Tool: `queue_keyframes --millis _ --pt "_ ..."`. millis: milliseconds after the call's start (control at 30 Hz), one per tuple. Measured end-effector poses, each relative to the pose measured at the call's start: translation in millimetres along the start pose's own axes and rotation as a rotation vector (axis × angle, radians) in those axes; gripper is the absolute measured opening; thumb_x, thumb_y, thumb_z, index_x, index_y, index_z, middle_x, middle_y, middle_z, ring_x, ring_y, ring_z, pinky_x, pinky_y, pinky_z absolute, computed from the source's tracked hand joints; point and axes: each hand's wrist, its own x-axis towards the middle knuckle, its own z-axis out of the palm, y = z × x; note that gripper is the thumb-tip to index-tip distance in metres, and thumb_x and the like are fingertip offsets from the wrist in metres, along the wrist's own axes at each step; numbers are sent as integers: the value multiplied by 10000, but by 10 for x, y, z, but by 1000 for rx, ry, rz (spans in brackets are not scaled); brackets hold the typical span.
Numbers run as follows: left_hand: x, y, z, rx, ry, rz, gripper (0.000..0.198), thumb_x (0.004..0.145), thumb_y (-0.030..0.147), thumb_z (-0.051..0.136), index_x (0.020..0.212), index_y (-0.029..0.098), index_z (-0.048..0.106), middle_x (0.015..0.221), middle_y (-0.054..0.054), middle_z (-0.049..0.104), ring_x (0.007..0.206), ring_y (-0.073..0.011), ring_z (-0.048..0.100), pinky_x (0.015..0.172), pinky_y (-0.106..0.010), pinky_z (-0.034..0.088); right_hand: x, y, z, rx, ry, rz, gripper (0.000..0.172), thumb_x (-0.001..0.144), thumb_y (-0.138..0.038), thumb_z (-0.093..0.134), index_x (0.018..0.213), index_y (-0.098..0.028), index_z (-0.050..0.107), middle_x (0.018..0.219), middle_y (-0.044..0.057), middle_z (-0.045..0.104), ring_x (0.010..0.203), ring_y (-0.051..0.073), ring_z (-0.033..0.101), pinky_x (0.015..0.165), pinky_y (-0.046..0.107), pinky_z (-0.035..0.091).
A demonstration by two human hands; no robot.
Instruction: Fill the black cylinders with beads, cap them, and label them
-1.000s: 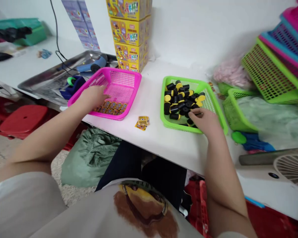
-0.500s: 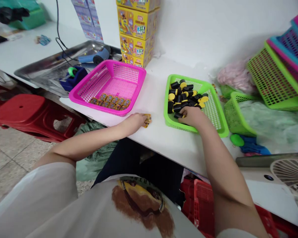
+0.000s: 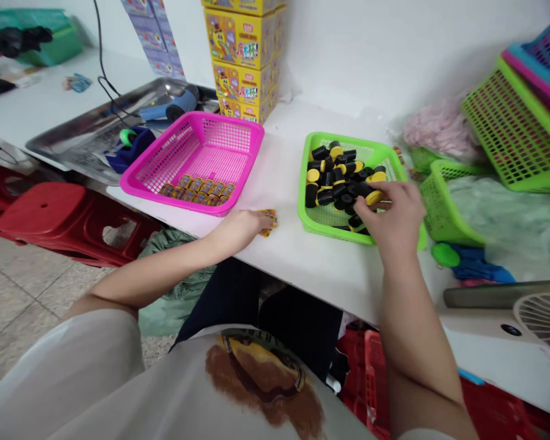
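My right hand (image 3: 396,214) is over the green basket (image 3: 318,227), its thumb and fingers pinching a small black cylinder with a yellow end (image 3: 373,197). Below it lie several loose black cylinders with yellow ends (image 3: 327,177), jumbled in the basket. On the white table, my left hand (image 3: 244,229) is closed at the table's front edge on small yellow printed labels (image 3: 269,222), which stick out past the fingertips. To its left stands a pink basket (image 3: 190,206), where small wrapped cylinders with printed sides (image 3: 201,189) lie in rows along the near side.
Yellow printed boxes (image 3: 238,46) are stacked at the wall. A metal tray (image 3: 68,137) carries a blue tape dispenser (image 3: 128,150) and a blue-grey tool (image 3: 169,111). Stacked baskets (image 3: 508,122), plastic bags (image 3: 508,208) and a white fan (image 3: 545,318) crowd the right side. Red stools (image 3: 46,211) stand left.
My right hand has risen from the near part of the green basket and shifted right, with a black cylinder in its fingers. My left hand stays at the yellow labels.
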Motion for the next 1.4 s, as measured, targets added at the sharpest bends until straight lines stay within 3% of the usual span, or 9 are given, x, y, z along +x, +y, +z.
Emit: queue_keyframes --millis 133,400,500,633,800,1000,1167,1300,1400 --pt "251 262 -247 -344 336 148 223 974 108 668 1097 188 836 1081 -72 838 927 -146 784 777 -217 613 -50 10 9 20 40 -71 370 909 -383 687 1216 -209 801 1187 136 693 908 260 767 892 473 713" --pt "1177 399 107 -943 241 9 225 953 343 840 1033 133 834 741 -11 786 612 -129 715 633 -235 585 -72 68 68 202 156 -58 366 919 -453 736 1225 -253 738 1204 115 729 890 230 744 789 420 699" --pt "1190 333 243 -766 222 53 204 1035 296 728 1155 170 835 823 -2 813 799 -148 777 818 -252 614 -66 83 62 463 136 -27 426 907 -543 769 1227 -282 666 1154 75 753 793 190 737 686 372 668" --pt "1080 214 296 -545 162 159 577 1026 292 750 1584 285 602 858 43 800 863 -187 767 913 -304 603 -111 -7 11 670 34 25 458 925 -668 745 1206 -313 675 1026 28 781 694 193 735 617 372 657" --pt "1063 154 400 -612 126 289 692 1036 422 767 1630 233 468 854 13 801 946 -231 795 1054 -370 595 -195 -186 -11 928 -52 28 427 861 -634 878 1120 -316 756 896 6 810 657 190 733 529 328 637" --pt "1074 115 472 -616 188 321 743 1060 613 669 1664 269 408 889 -5 827 1062 -267 818 1141 -457 579 -200 -162 -10 855 -154 53 414 851 -614 910 1078 -292 783 864 -7 792 586 145 691 527 289 632" --pt "1082 47 486 -656 189 391 963 995 845 568 1717 266 301 1152 -83 842 1148 -287 815 1121 -461 610 -195 -179 -84 771 -201 -6 417 828 -520 959 1152 -300 815 941 18 808 829 171 779 727 285 686" --pt "1067 45 539 -725 237 392 1110 947 852 655 1768 370 84 1810 -217 355 1096 -242 825 974 -398 675 -195 -214 -130 788 -293 -26 423 795 -479 982 1153 -311 831 1076 41 806 944 192 788 850 342 711" --pt "1048 73 573 -770 271 422 1096 956 808 681 1762 420 48 1882 -211 84 1124 -218 822 910 -352 689 -196 -235 -125 802 -347 -79 379 753 -448 1005 1065 -304 845 1134 51 795 978 200 786 858 350 716"
